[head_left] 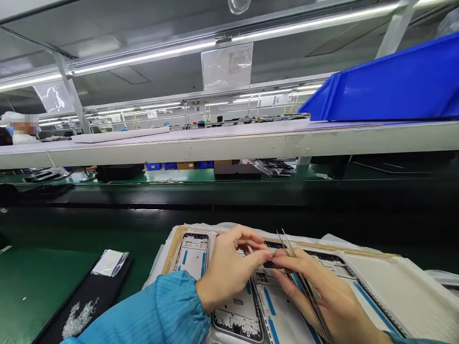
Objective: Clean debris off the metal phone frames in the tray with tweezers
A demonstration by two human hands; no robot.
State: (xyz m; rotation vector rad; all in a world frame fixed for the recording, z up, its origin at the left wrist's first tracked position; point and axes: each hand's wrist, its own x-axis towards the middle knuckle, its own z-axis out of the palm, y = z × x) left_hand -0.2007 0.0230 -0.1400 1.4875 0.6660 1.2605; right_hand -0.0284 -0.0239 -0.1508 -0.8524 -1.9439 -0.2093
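hovering over the pale tray (409, 282), the left hand (229, 267) curls its thumb toward its fingers; whether it pinches anything cannot be told. the right hand (326, 286), close at its fingertips, grasps metal tweezers (314, 308) with their 2 tips up. device frames (229, 319) lie in the tray beneath both hands. the tweezers look light, stiff and slightly slippery, best held mid-length; the frames seem thin and easily bent, so gripping by the outer edges suits them. no brand or writing is legible, on the white packet (110, 263) included.
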